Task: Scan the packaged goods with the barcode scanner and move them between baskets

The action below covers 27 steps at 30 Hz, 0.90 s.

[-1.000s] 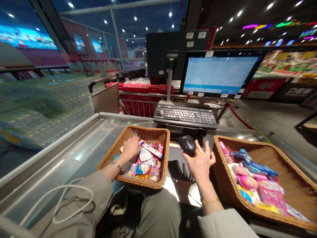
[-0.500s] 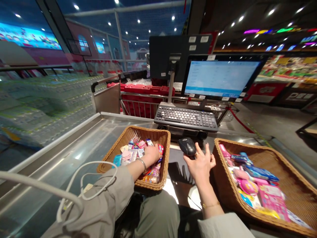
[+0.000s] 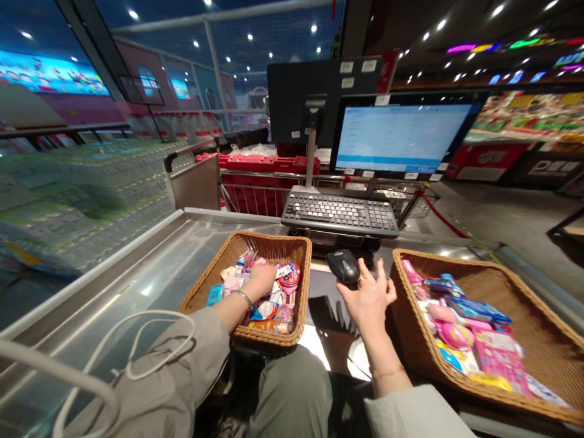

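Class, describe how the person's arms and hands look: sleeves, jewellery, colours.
The left hand is ungloved, with a silver-coloured bangle at the wrist and a plain greyish-beige left sleeve. The right hand is also ungloved, with a thin gold-coloured bracelet, what looks like a ring, and a paler-looking right sleeve.

I count two wicker baskets, a left basket (image 3: pixel 292 250) and a right basket (image 3: pixel 533 304); the small packets (image 3: pixel 263 311) in them overlap too much to number. Two hands are here, a left hand (image 3: pixel 262 280) and a right hand (image 3: pixel 370 301), with two bracelets (image 3: pixel 243 297), one per wrist. I see one black scanner (image 3: pixel 343 266), one keyboard (image 3: pixel 340 213), and two screens: one lit screen (image 3: pixel 404 137), one dark screen (image 3: pixel 292 91) whose back carries four white stickers (image 3: pixel 347 67).
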Available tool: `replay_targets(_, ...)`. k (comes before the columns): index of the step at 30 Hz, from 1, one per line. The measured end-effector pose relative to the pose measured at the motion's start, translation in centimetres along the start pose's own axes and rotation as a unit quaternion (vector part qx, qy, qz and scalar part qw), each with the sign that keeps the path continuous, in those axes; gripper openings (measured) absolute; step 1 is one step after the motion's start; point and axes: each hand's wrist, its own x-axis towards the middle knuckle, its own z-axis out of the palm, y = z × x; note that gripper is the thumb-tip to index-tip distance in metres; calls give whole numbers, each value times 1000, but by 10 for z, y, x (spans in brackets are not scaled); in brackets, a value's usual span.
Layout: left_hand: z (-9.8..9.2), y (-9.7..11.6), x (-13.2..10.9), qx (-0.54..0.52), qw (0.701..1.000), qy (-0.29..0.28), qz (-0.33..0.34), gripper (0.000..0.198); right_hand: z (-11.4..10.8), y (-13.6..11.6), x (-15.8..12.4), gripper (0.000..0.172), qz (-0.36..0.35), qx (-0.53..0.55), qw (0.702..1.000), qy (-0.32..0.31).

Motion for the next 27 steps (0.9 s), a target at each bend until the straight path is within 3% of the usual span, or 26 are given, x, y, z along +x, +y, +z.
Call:
replay_targets(10,6,-4,-3,24,998,55,8,27,-3,2,-1,31,-3,-3,1000,5)
replay_targets(18,-12,-10,0,-3,991,124,38,20,-7,3,-2,27,-7,-6,1000,7)
replay_targets(27,-26,-12,2,-44,969,234,62,29,-9,2,-2,26,-9,0,1000,18)
